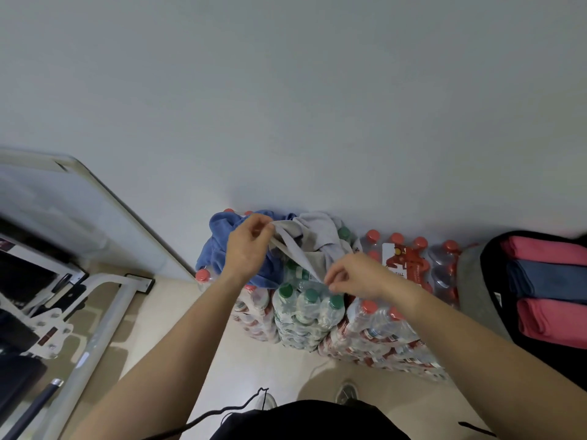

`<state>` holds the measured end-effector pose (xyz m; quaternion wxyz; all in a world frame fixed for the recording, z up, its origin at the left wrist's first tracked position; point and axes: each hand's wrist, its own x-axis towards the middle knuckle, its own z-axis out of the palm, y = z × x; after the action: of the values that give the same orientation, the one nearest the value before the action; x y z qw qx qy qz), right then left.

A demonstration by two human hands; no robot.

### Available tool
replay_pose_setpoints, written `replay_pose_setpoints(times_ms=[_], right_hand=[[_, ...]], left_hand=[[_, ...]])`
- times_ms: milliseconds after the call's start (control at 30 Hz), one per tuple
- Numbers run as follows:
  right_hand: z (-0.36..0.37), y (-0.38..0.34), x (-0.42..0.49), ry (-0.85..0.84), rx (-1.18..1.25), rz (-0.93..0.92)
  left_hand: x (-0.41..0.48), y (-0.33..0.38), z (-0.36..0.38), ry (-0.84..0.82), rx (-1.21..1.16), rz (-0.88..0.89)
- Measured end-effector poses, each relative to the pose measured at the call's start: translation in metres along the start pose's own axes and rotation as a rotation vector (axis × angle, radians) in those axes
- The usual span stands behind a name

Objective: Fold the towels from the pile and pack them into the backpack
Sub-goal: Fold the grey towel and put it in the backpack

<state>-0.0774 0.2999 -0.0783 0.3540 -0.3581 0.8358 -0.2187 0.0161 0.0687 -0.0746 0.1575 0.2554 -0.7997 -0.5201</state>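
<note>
A small pile of towels lies on stacked packs of water bottles against the wall. A grey towel (317,236) sits at the pile's right, a blue towel (222,236) at its left. My left hand (247,246) pinches the grey towel's upper edge. My right hand (355,274) pinches the same towel's lower corner, so a strip of it stretches between both hands. At the far right stands the open backpack (476,281), grey outside and black inside. In it lie a folded pink towel (546,249), a folded blue towel (546,281) and another folded pink towel (549,319).
Shrink-wrapped packs of bottles with green caps (305,306) and red caps (397,331) stand on the light floor. White metal equipment (95,312) and a glass panel (79,211) fill the left side. My feet and a black cord (222,411) are at the bottom.
</note>
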Motion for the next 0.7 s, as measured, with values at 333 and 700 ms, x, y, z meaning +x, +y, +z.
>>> replay_pose_setpoints(times_ms=[333, 700], right_hand=[[-0.016, -0.048, 0.047, 0.358, 0.022, -0.106], [-0.037, -0.059, 0.082, 0.429, -0.118, -0.001]], left_hand=[[-0.002, -0.006, -0.031, -0.108, 0.228, 0.170], [0.009, 0.003, -0.055, 0.069, 0.260, 0.179]])
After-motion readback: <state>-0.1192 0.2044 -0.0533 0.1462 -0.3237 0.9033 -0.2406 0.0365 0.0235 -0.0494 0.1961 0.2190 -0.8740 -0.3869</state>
